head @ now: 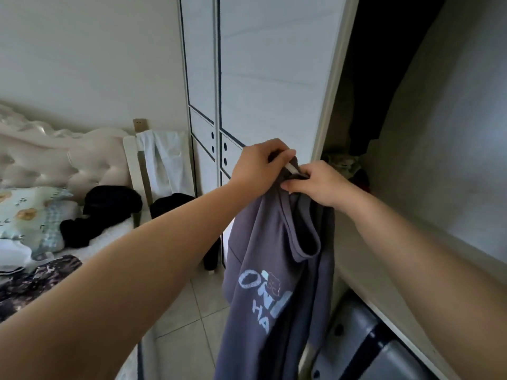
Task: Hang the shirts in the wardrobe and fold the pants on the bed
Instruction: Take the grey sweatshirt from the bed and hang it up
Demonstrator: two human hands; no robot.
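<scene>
A grey-purple shirt (270, 270) with pale blue lettering hangs in front of me, held up by its collar. My left hand (256, 167) grips the top of the shirt together with a pale hanger part (290, 168) that pokes out there. My right hand (319, 185) pinches the collar fabric just to the right. Both hands are at the edge of the open wardrobe (337, 86), whose dark inside holds hanging dark clothes (384, 78). Black garments (104, 215) lie on the bed (90, 248) at the left.
White wardrobe doors (247, 78) stand behind the shirt. A chair (162, 165) draped with white cloth stands next to the bed. A wardrobe shelf (389, 259) runs along the right, with a grey storage box (367, 349) below. Tiled floor (186, 325) lies underneath.
</scene>
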